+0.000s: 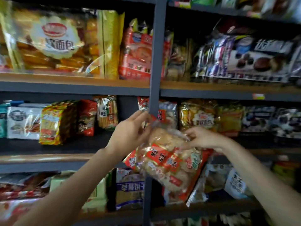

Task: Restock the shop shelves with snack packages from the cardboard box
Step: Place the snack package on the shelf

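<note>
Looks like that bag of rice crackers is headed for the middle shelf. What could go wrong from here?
1. The rice cracker bag hangs in the air, gripped only near its top by the left hand and right hand; the slick wrapper might slip.
2. The grey upright post stands right behind the bag, so it may catch on the way in.
3. The middle shelf right of the post looks crowded; pushing in could topple the matching pack.

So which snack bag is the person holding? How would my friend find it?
Find the dark post down the middle of the shelves. In front of it, the left hand and right hand hold one clear bag of pale round crackers with red labels. It is the only bag off the shelves, tilted in the air.
</note>
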A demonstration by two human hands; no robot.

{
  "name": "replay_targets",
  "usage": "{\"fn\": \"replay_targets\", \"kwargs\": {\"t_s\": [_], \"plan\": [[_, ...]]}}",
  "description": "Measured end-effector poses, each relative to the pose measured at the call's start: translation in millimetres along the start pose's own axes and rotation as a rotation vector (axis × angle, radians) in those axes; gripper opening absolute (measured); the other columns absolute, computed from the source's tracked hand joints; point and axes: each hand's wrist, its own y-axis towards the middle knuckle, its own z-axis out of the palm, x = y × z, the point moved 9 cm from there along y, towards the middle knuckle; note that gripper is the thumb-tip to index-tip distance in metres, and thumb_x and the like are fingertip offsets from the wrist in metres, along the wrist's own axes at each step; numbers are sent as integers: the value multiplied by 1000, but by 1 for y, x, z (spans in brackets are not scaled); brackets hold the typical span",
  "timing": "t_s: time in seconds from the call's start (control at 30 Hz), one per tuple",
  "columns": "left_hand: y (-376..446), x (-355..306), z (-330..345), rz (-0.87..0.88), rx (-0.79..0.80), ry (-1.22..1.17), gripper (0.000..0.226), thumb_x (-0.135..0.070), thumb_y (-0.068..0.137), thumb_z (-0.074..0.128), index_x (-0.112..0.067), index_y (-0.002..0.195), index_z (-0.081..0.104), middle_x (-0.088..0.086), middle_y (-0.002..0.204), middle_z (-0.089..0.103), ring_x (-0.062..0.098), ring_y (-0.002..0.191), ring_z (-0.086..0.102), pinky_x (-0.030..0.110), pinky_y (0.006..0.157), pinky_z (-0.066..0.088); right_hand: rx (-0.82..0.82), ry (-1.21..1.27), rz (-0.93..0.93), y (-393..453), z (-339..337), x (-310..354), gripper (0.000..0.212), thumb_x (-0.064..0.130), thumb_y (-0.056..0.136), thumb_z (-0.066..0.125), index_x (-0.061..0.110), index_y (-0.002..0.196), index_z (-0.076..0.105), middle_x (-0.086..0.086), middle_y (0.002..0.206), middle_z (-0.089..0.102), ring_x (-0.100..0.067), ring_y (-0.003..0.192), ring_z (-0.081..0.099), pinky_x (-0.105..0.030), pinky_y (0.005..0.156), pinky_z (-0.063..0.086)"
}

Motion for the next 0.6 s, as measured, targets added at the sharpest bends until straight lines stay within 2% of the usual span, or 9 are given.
{"fn": "replay_targets", "kwargs": {"t_s": [0.07,0.1,0.17,0.23,0.3,0.4,0.47,0.53,0.6], "plan": [[-7,22,-3,-106,-90,-97,22,-43,82,45,-23,87,53,-19,83,49,1,63,54,15,56,41,-17,266,51,-13,-14,-24,45,24,72,77,16,113,60,11,111,57,-5,99,54,-15,87,41],[-11,36,-3,-187,-121,-142,28,-49,78,46,-24,88,54,-15,85,52,0,66,56,11,57,40,-34,346,44,-13,-17,-30,45,26,70,78,17,111,62,7,114,61,-8,100,59,-20,91,46],[-24,72,0,-392,-187,-255,46,-61,70,49,-22,95,54,-6,94,58,4,76,59,15,67,44,-75,414,12,-9,-11,-24,43,29,69,78,14,107,65,0,103,68,-9,83,67,-28,75,56],[-42,109,2,-591,-223,-352,66,-67,62,55,-19,107,53,-1,106,60,13,93,60,30,81,50,-114,418,-12,1,9,-3,35,26,76,74,9,105,65,-2,88,66,0,55,58,-14,47,43],[-61,141,-3,-741,-237,-378,76,-66,56,61,-19,114,49,3,115,58,20,104,58,42,90,49,-132,458,-54,15,41,25,32,24,79,72,-2,96,64,-8,76,61,-5,48,48,-15,41,35],[-82,190,-34,-863,-357,-413,69,-56,58,71,-20,111,45,4,112,58,21,103,58,41,87,49,-219,530,-74,46,89,67,26,21,81,71,5,66,56,5,44,52,-6,39,44,-16,38,33],[-91,228,-49,-926,-358,-374,64,-45,70,76,-15,118,44,6,116,56,20,100,55,35,83,46,-358,555,-55,76,105,86,35,18,82,69,14,54,49,9,37,46,0,36,42,-13,39,31],[-94,262,-47,-977,-247,-410,43,-34,79,71,-14,111,49,8,110,60,22,92,57,33,80,47,-458,660,2,107,116,95,29,19,82,69,13,58,53,4,47,49,-5,45,47,-17,48,36],[-87,285,-32,-982,-86,-467,17,-27,83,68,-19,90,55,8,93,63,19,76,59,24,64,50,-489,796,93,138,122,93,18,19,82,69,10,69,61,0,50,51,-12,46,45,-25,46,35]]}}
